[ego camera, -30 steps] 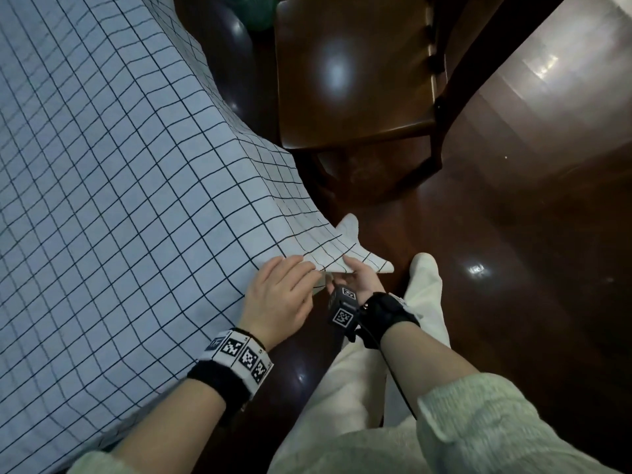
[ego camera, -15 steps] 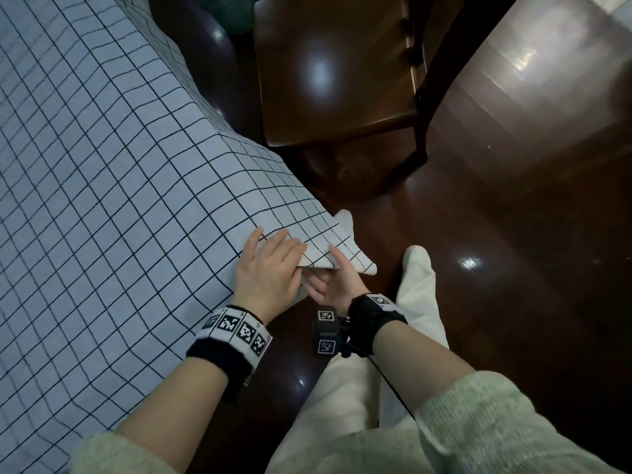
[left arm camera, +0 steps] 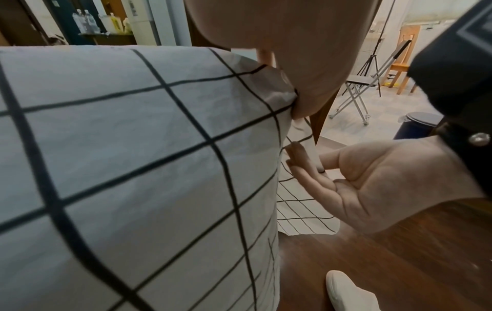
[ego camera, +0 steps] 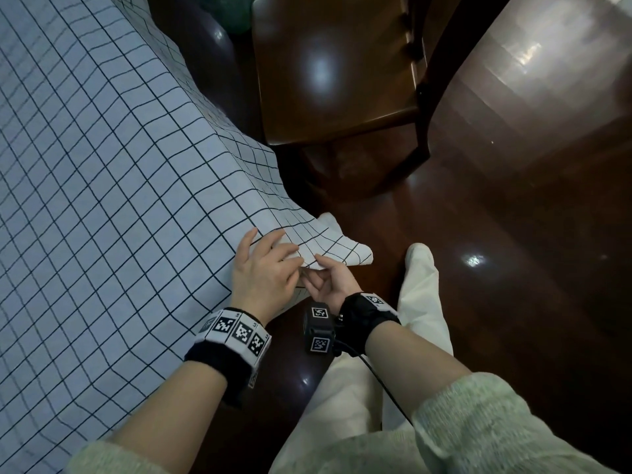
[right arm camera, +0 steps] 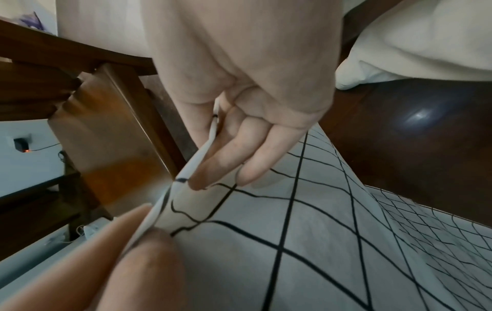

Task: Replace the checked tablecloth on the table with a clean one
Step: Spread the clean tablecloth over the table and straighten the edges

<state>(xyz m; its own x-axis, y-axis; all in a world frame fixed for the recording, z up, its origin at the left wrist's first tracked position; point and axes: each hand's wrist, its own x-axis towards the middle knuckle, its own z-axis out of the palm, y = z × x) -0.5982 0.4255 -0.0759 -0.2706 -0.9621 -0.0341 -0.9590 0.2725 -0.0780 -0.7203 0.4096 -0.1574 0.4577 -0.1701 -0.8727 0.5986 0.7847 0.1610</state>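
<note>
The checked tablecloth [ego camera: 102,200], white with a thin black grid, covers the table at the left, and one corner [ego camera: 342,249] hangs off towards the floor. My left hand [ego camera: 273,268] lies on the cloth just beside that corner, its fingers curled over the edge. In the right wrist view the hem runs between the left fingertips [right arm camera: 143,263]. My right hand [ego camera: 325,278] is palm-up under the same edge, thumb on top. It pinches the hem [right arm camera: 213,130] between thumb and fingers. The left wrist view shows the right palm [left arm camera: 372,185] against the cloth [left arm camera: 133,147].
A dark wooden chair [ego camera: 335,63] stands close behind the hanging corner. Glossy dark wood floor [ego camera: 513,234] spreads to the right. My leg in white trousers and a white shoe [ego camera: 419,265] is right beside the hands. A folding chair [left arm camera: 359,88] and a bin [left arm camera: 418,124] stand farther off.
Both hands stayed at the hanging corner. The right hand turned more palm-up beneath the hem, and the left fingers slid down to the edge beside it.
</note>
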